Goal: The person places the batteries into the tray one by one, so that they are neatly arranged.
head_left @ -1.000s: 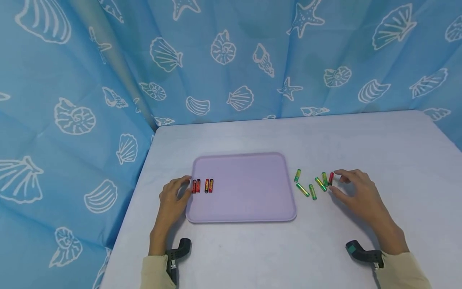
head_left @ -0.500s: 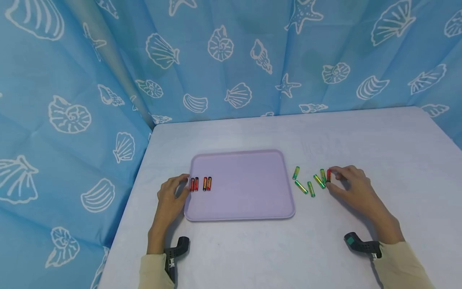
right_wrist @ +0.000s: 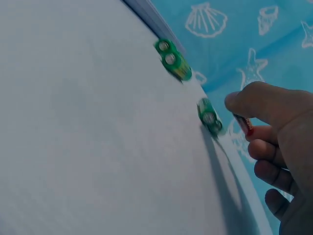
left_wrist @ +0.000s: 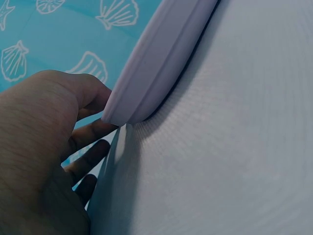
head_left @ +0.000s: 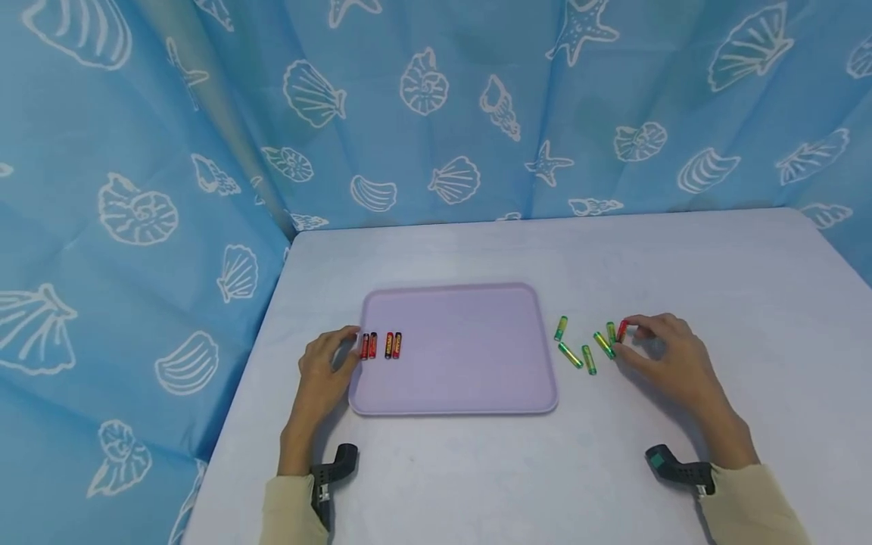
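Clearly, from the head view, the right hand (head_left: 664, 356) pinches a red battery (head_left: 622, 331), with green batteries (head_left: 604, 345) crowded just left of its fingertips; any sideways brush could set those cylinders rolling. The left hand (head_left: 329, 369), loosely bent, touches the tray (head_left: 463, 363), where four red batteries (head_left: 397, 345) lie just right of its fingertips. From the left wrist, thumb and finger meet the rim without wrapping it; a careless press might tilt it and roll that row. From the right wrist, only thumb and forefinger secure the held battery, so it could slip out.
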`<state>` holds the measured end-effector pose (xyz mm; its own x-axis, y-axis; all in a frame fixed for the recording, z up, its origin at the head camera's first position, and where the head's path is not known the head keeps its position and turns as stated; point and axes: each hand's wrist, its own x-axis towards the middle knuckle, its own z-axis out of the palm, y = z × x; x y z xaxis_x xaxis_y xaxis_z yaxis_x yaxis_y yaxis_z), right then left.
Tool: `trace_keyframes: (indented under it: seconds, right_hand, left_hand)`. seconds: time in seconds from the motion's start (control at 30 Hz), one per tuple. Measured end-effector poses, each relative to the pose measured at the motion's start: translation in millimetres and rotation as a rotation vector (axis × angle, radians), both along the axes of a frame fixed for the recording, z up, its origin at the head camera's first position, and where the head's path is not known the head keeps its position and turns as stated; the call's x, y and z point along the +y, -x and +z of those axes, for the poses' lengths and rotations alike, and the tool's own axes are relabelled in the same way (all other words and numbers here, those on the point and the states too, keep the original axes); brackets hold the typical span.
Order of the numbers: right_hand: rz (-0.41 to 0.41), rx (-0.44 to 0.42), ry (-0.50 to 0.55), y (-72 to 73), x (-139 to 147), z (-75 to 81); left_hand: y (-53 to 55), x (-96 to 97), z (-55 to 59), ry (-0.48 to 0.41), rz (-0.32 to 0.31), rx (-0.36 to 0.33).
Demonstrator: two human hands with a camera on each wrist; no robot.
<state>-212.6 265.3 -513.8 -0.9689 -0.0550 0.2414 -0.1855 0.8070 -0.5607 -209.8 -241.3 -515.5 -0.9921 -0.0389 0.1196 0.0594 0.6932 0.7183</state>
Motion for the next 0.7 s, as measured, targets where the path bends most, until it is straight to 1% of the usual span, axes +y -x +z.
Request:
trace_keyframes:
  seconds: [0.07, 0.17, 0.33, 0.53, 0.7]
  right_hand:
    - [0.016, 0.035, 0.027, -1.4, -8, 1.5]
    - [0.056, 0.061, 0.057, -1.8, -24, 3.9]
    - [0.151, 0.065, 0.069, 2.0, -56, 5.9]
    - [0.251, 0.051, 0.073, 5.5, -91, 2.3]
    - [0.343, 0.081, 0.091, 8.8, -117, -0.6]
  left_hand:
    - [0.5, 1.0, 0.8, 0.008, 0.005, -0.007]
    - [0.7, 1.5, 1.0, 0.018, 0.015, -0.017]
    - [-0.2, 0.3, 1.5, 0.018, 0.024, -0.019]
    - [1.1, -1.4, 0.3, 0.016, 0.019, -0.015]
    - [2.5, -0.6, -1.2, 0.013, 0.013, -0.007]
